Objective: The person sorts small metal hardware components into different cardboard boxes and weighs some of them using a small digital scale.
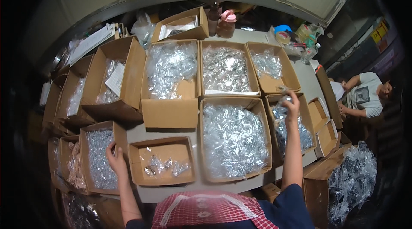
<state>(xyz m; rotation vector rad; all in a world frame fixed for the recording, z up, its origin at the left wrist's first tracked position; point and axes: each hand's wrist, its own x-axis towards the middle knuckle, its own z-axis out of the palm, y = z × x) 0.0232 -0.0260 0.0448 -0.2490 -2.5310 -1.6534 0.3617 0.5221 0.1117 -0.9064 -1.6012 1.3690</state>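
Observation:
My right hand [292, 103] is closed on a small clear plastic bag [284, 99], raised over the back of a cardboard box [312, 132] of shiny bagged parts at the right. What the bag contains is too small to make out. My left hand [116, 160] lies at the right wall of a box [121, 136] filled with small silvery pieces in plastic. Its fingers look apart, with nothing visible in them. Between my arms, a shallow box [161, 181] holds a few little bags of metal parts. Beside it is a large box [234, 176] full of silvery packets.
More open boxes of clear packets [171, 63] line the table's back. Behind them are a pink-lidded jar [227, 25] and a box with papers [178, 27]. A big clear bag [354, 177] bulges at the lower right. Another person [365, 96] is at the far right.

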